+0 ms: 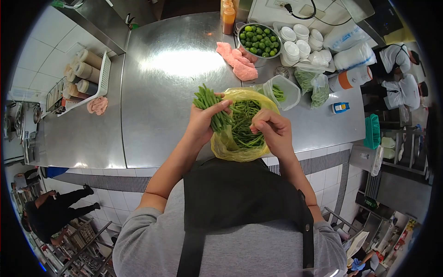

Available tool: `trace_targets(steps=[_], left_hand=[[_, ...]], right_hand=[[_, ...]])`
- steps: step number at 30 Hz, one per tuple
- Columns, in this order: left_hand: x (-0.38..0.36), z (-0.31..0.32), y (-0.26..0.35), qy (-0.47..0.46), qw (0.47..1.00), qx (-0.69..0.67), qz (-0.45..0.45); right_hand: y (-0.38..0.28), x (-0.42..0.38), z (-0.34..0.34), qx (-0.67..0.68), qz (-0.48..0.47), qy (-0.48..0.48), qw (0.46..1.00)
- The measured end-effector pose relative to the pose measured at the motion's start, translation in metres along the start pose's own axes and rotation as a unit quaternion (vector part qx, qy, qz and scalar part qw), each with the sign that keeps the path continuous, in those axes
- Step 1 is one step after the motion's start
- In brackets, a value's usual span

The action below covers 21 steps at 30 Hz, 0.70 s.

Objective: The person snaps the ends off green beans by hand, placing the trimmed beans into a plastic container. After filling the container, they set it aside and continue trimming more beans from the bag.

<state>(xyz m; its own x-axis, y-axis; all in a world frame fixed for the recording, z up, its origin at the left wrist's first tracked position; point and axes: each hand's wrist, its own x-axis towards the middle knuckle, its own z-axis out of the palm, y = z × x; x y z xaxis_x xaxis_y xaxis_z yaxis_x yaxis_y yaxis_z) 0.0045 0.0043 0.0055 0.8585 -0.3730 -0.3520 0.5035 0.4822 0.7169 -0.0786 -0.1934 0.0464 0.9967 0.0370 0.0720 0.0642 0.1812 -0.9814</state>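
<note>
My left hand [201,124] is closed around a bunch of green beans [206,100], holding it above the left side of a yellow plastic bag [224,147]. Inside the open bag lie many more green beans [244,121]. Over the bag's right side, my right hand [278,135] has its fingers curled with thumb and forefinger pinched together; whatever may be between them is too small to make out. Just beyond the bag, a clear plastic container [290,96] rests tilted with some cut green beans in it.
Behind are a pink cloth [237,61], a bowl of limes [277,45], stacked white dishes [290,51] and an orange sauce bottle [228,21]. A bottle basket [102,83] stands left on the steel counter [170,92]. A small blue box [340,107] lies right. Other people stand farther off.
</note>
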Motion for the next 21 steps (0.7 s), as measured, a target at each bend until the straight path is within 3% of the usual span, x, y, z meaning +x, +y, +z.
trace_targets(steps=[1,3,4,6,10,11,13,14,16,21], left_hand=[[0.001,-0.003,0.0,-0.003,1.0,-0.023,-0.001],[0.001,-0.007,0.002,-0.004,0.999,-0.046,-0.005],[0.001,-0.008,0.005,-0.009,0.997,-0.071,-0.024],[0.002,-0.009,0.007,-0.011,0.995,-0.095,-0.041],[0.002,-0.011,0.004,-0.018,0.989,-0.13,-0.07],[0.001,-0.011,0.004,-0.02,0.991,-0.108,-0.079],[-0.002,-0.01,0.003,-0.034,0.994,-0.068,-0.083],[-0.004,-0.008,0.001,-0.049,0.995,-0.028,-0.088],[-0.007,-0.002,-0.004,-0.057,0.995,0.028,-0.075],[-0.012,0.012,-0.01,-0.1,0.986,0.117,-0.068]], right_hand=[[0.001,0.002,-0.006,-0.001,0.001,0.003,1.0],[0.009,0.006,-0.017,-0.269,0.15,-0.079,0.948],[0.017,0.003,-0.017,-0.269,0.151,-0.079,0.948],[0.039,-0.003,-0.011,-0.439,0.116,-0.143,0.879],[0.057,-0.014,0.002,-0.49,0.14,-0.145,0.848],[0.058,-0.012,-0.001,-0.49,0.139,-0.145,0.848],[0.052,-0.005,-0.005,-0.356,0.116,-0.103,0.921],[0.047,-0.001,-0.008,-0.356,0.115,-0.103,0.922],[0.03,0.007,-0.013,-0.158,0.171,0.001,0.972],[0.019,0.013,-0.021,-0.022,0.172,0.053,0.983]])
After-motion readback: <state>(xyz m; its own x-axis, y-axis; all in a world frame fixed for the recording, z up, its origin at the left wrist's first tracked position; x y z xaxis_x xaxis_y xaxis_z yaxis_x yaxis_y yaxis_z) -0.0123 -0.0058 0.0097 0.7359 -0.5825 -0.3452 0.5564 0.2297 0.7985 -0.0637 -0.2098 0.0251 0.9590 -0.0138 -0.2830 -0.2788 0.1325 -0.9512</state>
